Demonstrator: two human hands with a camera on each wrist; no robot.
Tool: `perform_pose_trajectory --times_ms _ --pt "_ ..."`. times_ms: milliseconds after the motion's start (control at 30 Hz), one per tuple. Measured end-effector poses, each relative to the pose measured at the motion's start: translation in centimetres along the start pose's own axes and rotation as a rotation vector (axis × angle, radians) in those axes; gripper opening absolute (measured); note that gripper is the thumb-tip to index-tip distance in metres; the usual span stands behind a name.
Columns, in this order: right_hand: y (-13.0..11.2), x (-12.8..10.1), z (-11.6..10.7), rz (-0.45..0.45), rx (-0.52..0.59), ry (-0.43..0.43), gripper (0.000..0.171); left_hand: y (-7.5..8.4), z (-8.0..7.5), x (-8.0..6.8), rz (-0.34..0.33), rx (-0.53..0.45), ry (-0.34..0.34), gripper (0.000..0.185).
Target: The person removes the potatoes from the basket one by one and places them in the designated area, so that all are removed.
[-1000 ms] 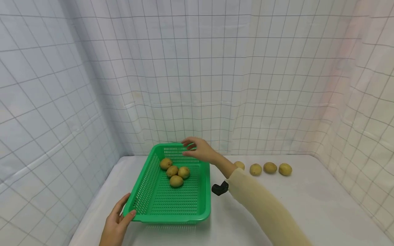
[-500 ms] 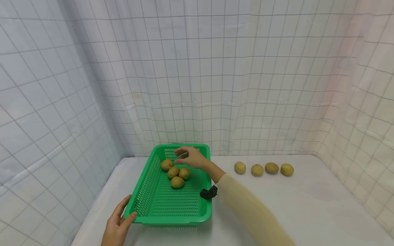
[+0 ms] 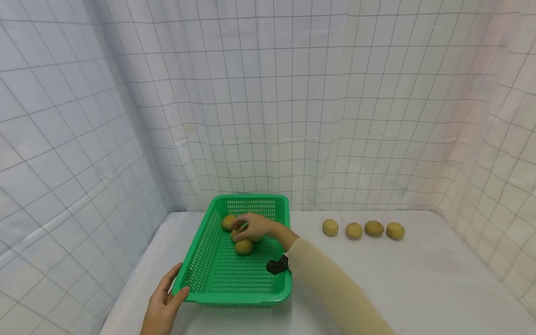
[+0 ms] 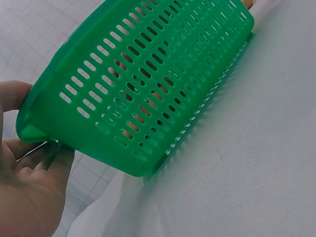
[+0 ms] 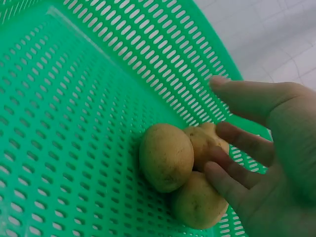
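A green plastic basket [image 3: 234, 298] with slotted walls stands on the white table, several potatoes inside. My left hand [image 3: 162, 304] grips its near left corner, thumb over the rim and fingers along the outside, as the left wrist view also shows. Over the potatoes reaches my right hand [image 3: 257, 225], its thumb and fingers spread apart. One potato [image 3: 244, 247] lies in front of that hand, and another potato [image 3: 229, 222] behind it; others are partly covered by the fingers. In the right wrist view the fingertips are very near a potato [image 5: 200, 200]; contact is unclear.
Right of the basket several potatoes [image 3: 374, 228] lie in a row on the white tabletop [image 3: 377, 279]. A white gridded curtain [image 3: 310, 116] encloses the back and sides. A small black device [image 3: 277, 265] sits at the right wrist.
My right hand has moved down and left from the basket's far rim to the potatoes inside. The left hand keeps its grip on the corner.
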State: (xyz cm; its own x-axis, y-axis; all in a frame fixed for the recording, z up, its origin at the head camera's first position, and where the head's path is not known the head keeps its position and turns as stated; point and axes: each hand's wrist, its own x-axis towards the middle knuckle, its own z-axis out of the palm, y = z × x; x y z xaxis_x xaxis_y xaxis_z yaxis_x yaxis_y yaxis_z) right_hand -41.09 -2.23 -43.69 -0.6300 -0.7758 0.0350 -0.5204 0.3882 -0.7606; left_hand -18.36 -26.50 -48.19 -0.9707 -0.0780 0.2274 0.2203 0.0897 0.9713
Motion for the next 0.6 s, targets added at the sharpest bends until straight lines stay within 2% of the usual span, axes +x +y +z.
perform_pose_trajectory --times_ms 167,600 --pt "0.15 0.25 0.48 0.019 -0.170 -0.056 0.048 0.06 -0.04 -0.09 -0.010 0.027 0.008 0.068" --pt "0.51 -0.50 0.82 0.028 -0.336 -0.095 0.045 0.27 0.25 -0.09 -0.022 0.020 0.011 0.069"
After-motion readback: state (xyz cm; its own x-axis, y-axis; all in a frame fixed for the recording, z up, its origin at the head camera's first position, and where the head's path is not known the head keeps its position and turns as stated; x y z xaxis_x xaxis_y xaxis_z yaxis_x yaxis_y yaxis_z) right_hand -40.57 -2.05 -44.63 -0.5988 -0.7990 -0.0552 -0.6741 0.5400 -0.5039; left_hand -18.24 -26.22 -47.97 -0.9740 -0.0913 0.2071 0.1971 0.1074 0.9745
